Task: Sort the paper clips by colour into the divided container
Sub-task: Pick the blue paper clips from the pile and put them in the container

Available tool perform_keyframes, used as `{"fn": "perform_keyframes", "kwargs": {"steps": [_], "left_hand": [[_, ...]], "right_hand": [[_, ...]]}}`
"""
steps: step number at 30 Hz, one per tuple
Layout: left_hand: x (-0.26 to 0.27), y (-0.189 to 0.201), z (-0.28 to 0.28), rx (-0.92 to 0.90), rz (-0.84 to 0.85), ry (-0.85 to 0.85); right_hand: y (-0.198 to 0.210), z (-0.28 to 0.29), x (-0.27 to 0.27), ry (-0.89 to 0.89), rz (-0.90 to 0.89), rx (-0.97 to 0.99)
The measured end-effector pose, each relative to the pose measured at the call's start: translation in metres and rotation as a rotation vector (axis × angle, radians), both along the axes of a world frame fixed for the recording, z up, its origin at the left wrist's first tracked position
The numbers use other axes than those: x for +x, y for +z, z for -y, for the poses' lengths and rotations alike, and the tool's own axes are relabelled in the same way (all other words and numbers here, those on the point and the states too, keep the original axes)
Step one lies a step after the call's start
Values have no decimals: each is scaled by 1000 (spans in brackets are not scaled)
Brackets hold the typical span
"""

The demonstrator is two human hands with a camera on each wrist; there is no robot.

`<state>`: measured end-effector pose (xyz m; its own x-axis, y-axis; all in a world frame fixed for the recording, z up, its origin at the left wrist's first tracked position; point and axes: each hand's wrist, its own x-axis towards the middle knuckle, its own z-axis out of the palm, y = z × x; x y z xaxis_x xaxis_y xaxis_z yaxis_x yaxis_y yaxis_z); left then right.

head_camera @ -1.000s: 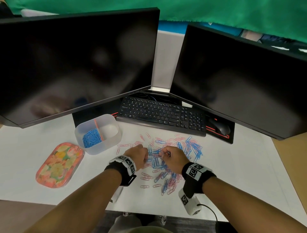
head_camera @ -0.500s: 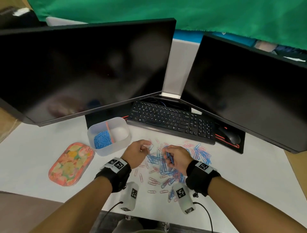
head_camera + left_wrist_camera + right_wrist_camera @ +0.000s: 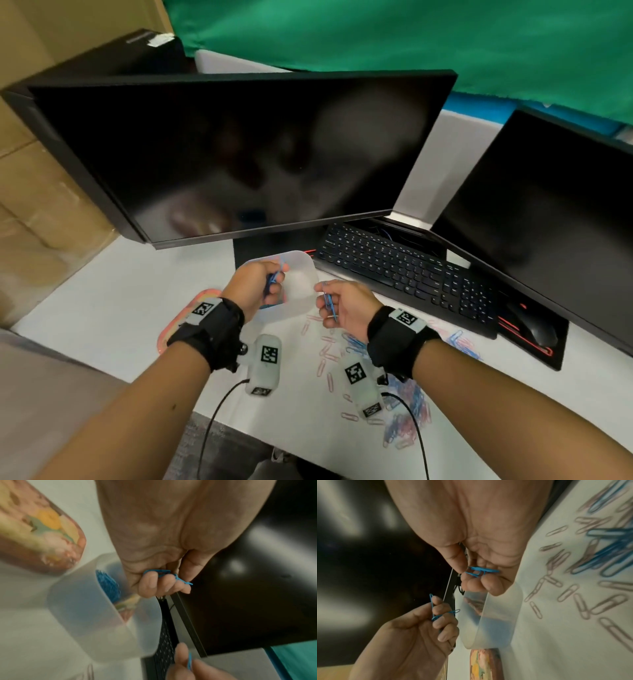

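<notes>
Over the clear plastic divided tub (image 3: 301, 270), the left hand (image 3: 255, 286) has its fingers (image 3: 150, 584) curled in, and they pinch a few thin blue wire paper clips (image 3: 164, 573) against the palm. It looks like the hand is up there so the clips can drop straight into the tub. The right hand (image 3: 346, 306) is just beside the tub's near right wall — its thumb and fingertips (image 3: 471, 584) squeeze more small blue clips (image 3: 481, 572). It seems to be waiting its turn.

The tub has see-through, milky walls and round corners, and a thin wall splits it in two. One side holds a pile of blue clips (image 3: 107, 585). What is in the other side I cannot tell. The tub sits toward the back of the white tabletop (image 3: 113, 311), in front of the black keyboard (image 3: 404, 270).

Next to the tub, toward the left edge, lies a flat orange lid with a fruit picture (image 3: 34, 534).

More pink and blue clips (image 3: 400, 387) lie loose toward the near edge, under the right wrist — so a lot of sorting is probably left.
</notes>
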<state>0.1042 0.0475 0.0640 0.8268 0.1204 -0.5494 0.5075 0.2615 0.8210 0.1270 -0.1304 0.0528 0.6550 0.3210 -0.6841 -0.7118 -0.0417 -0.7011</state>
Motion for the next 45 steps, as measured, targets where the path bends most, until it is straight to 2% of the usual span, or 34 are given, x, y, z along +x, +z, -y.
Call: {"fn": "perform_keyframes", "kwargs": {"steps": [3, 5, 8, 11, 14, 18, 22, 26, 29, 33, 37, 39, 42, 45], "left_hand": [[10, -6, -18, 155, -69, 25], [14, -13, -23, 267, -159, -18], [18, -16, -23, 303, -225, -40], [16, -10, -25, 321, -197, 17], [11, -7, -34, 312, -114, 143], [6, -3, -39, 366, -72, 230], [6, -6, -35, 485, -10, 196], [3, -10, -4, 607, 142, 45], [0, -18, 34, 741, 285, -223], [-10, -34, 80, 856, 328, -595], [-26, -61, 115, 918, 323, -871], [-35, -73, 131, 961, 274, -922], [-41, -87, 149, 1082, 208, -888], [-37, -96, 160, 1192, 124, -887]], "right_hand": [[4, -24, 7, 56, 13, -45], [7, -39, 10, 97, 20, -75], [8, -62, 16, 156, 49, -122], [10, -80, 24, 167, 60, -144], [12, -93, 30, 193, 65, -163], [6, -99, 38, 239, 159, -214], [5, -89, 41, 214, 225, -189], [7, -40, 36, 182, 360, -301], [-1, 19, 25, 246, 448, -492], [-20, 90, -2, 341, 547, -767], [-42, 135, -33, 405, 547, -855], [-50, 145, -49, 456, 534, -853], [-57, 148, -66, 514, 555, -888], [-63, 148, -73, 470, 575, -958]]}}
